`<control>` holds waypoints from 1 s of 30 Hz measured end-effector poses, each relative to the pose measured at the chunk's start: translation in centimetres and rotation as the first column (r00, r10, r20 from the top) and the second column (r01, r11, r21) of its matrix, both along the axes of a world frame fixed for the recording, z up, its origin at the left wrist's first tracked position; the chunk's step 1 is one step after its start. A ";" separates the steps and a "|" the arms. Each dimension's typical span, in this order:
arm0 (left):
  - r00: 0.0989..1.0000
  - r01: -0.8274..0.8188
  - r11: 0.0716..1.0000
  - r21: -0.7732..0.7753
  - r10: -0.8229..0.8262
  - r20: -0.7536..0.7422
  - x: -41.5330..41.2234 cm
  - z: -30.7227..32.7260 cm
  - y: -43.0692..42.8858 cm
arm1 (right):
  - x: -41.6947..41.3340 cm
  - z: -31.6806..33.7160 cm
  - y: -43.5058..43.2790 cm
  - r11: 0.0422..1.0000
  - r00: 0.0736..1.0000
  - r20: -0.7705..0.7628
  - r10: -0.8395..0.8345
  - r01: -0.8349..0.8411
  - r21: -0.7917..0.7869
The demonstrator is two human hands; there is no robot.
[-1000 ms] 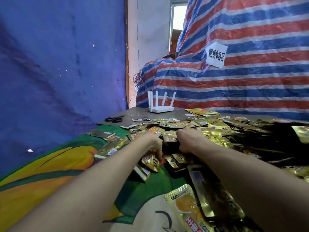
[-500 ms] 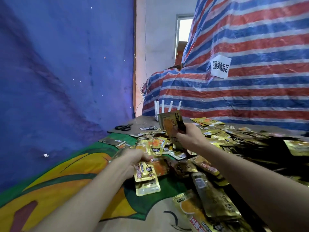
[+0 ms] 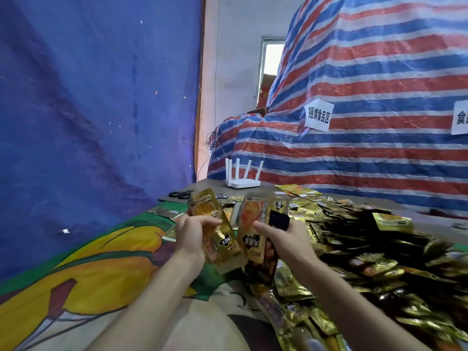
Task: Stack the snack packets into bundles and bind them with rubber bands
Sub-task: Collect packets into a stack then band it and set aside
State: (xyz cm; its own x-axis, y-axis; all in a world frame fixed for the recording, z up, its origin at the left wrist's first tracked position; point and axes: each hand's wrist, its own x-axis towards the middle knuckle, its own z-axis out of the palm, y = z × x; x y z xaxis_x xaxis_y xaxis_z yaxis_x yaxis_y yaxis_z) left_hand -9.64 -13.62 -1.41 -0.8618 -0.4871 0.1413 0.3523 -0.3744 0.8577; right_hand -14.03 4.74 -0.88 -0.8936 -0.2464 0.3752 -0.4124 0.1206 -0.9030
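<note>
My left hand (image 3: pixel 193 235) grips a small stack of gold snack packets (image 3: pixel 215 229), held upright above the table. Beside it my right hand (image 3: pixel 286 239) grips a second stack of gold and orange packets (image 3: pixel 255 221), also upright, with a dark packet at its right side. The two stacks stand close together, a narrow gap between them. A big heap of loose gold packets (image 3: pixel 354 252) covers the table to the right and in front of me. No rubber band shows in either hand.
Black scissors (image 3: pixel 181 194) lie at the far left of the table. A white router (image 3: pixel 243 182) with antennas stands at the back. The colourful cloth (image 3: pixel 88 274) covers the near left. A striped tarp (image 3: pixel 367 97) rises behind.
Both hands have lifted off the heap with packets. The left hand rose from table level and now holds its stack upright next to the right hand's stack.
</note>
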 end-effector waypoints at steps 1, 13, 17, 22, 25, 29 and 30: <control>0.994 0.110 0.994 -0.025 -0.110 -0.012 0.5 -0.1 0.3 | 0.7 -0.7 0.2 1.000 0.999 -0.031 -0.012 0.012 0.009; 0.964 0.264 0.941 -0.212 -0.247 0.100 0.9 -3.4 3.7 | 2.9 -3.7 0.3 0.997 0.982 -0.179 -0.065 0.059 -0.041; 0.974 0.221 0.921 -0.322 -0.194 0.112 0.8 -4.1 4.3 | 2.5 -4.0 -0.2 0.991 0.986 -0.109 -0.124 0.116 -0.070; 0.968 0.250 0.855 -0.454 -0.233 0.095 1.3 -4.2 4.8 | 2.4 -4.3 -1.1 0.988 0.991 -0.048 -0.126 0.121 -0.100; 0.970 0.242 0.871 -0.427 -0.224 0.094 1.2 -4.3 4.7 | 2.3 -3.8 -1.1 0.982 0.991 0.027 -0.131 0.134 -0.131; 0.979 0.205 0.871 -0.446 -0.188 0.081 1.3 -4.3 4.1 | 2.0 -3.6 -0.4 0.964 0.979 0.069 -0.192 0.201 -0.175; 0.983 0.181 0.876 -0.446 -0.169 0.067 1.3 -4.3 3.9 | 1.9 -3.6 -0.1 0.960 0.977 0.051 -0.209 0.215 -0.178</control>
State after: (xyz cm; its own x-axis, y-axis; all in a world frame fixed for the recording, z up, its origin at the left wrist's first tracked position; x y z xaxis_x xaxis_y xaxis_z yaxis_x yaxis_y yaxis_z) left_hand -8.32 -9.72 -5.67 -0.9332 -0.2178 0.2858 0.2930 -0.0007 0.9561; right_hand -12.12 4.63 -4.48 -0.9298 0.0200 0.3674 -0.3666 0.0350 -0.9297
